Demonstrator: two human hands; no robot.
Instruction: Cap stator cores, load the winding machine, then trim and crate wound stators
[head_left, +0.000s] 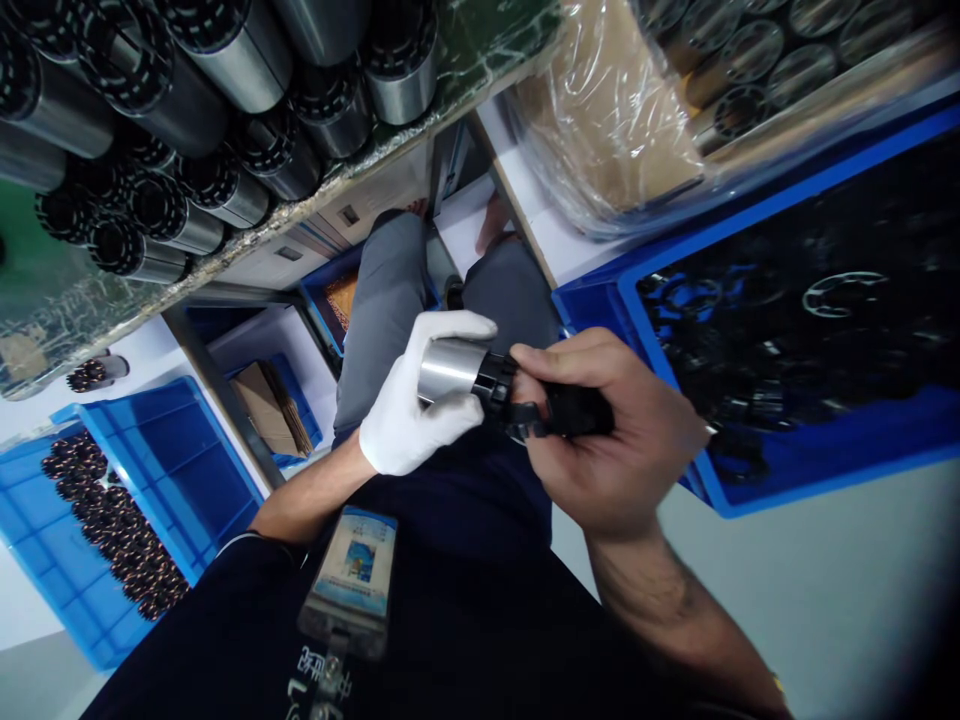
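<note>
My left hand, in a white glove, is wrapped round a shiny metal cylinder held over my lap. A black ribbed ring sits at the cylinder's right end. My bare right hand is closed on a black tool or part pressed against that end. Both hands meet in the middle of the view, above my dark trousers.
Several metal cylinders with black ends lie stacked on a green-topped bench at upper left. At right stands a blue crate of black rings. Another blue crate with dark wound parts is at lower left. A badge hangs on my chest.
</note>
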